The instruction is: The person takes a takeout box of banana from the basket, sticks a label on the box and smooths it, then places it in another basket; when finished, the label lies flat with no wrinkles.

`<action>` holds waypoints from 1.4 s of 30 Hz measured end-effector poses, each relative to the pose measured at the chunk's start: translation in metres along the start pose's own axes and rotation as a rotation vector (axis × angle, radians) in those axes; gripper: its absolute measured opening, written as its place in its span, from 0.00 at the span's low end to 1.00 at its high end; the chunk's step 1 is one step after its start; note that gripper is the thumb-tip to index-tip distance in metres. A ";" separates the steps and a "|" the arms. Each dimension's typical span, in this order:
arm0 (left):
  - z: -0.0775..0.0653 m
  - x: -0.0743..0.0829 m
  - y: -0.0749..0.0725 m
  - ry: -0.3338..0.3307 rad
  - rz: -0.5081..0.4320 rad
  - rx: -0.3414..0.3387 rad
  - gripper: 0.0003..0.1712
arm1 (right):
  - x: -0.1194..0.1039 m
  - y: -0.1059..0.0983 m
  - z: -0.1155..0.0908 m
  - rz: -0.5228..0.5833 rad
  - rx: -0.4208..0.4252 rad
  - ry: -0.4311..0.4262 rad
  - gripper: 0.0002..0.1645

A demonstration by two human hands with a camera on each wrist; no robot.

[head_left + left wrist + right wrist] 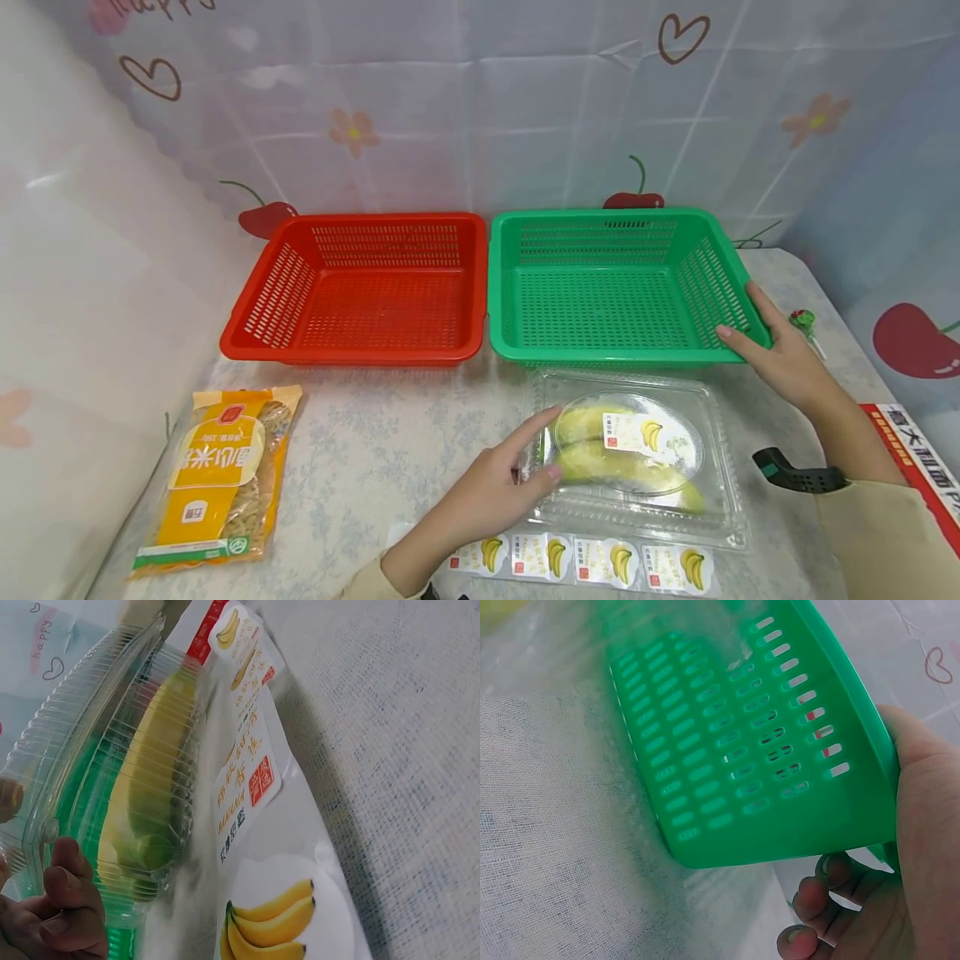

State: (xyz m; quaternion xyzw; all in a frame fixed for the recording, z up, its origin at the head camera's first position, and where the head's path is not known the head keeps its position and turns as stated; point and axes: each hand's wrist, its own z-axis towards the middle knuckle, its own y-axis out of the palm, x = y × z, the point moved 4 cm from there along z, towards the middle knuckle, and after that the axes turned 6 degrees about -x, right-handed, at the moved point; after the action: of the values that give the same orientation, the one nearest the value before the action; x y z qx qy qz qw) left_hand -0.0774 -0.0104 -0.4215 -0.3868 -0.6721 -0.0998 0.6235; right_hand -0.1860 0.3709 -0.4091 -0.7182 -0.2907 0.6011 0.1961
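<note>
My left hand (495, 492) grips the left edge of a clear plastic clamshell box (720, 467), with curled fingers (71, 892) by its rim in the left wrist view. Inside lie pale yellow-green bananas (615, 462), and a white banana label (637, 433) is stuck on the lid. My right hand (783, 358) holds the front right corner of the green basket (592, 358). In the right wrist view, several fingers (814, 900) curl below the basket's rim. The box stands close in front of the green basket.
A red basket (352, 354) stands left of the green one. At the left lies a yellow food packet (213, 479). A strip of banana labels (607, 562) lies before the box. A lollipop (802, 321) and a red-and-white package (915, 458) are at the right.
</note>
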 end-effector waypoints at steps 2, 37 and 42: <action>-0.004 0.001 -0.001 0.006 -0.004 0.002 0.35 | 0.000 0.000 0.000 0.002 -0.005 0.002 0.51; -0.042 0.075 -0.080 0.139 0.017 0.173 0.35 | 0.005 -0.003 -0.004 -0.025 -0.033 -0.069 0.54; -0.025 0.085 -0.088 0.136 0.026 0.213 0.36 | 0.007 -0.005 -0.002 -0.039 -0.010 -0.095 0.54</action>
State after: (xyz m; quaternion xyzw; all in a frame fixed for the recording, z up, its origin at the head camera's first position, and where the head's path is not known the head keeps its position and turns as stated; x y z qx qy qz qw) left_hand -0.1085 -0.0525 -0.3073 -0.3193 -0.6300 -0.0457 0.7064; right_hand -0.1840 0.3790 -0.4106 -0.6839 -0.3168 0.6292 0.1900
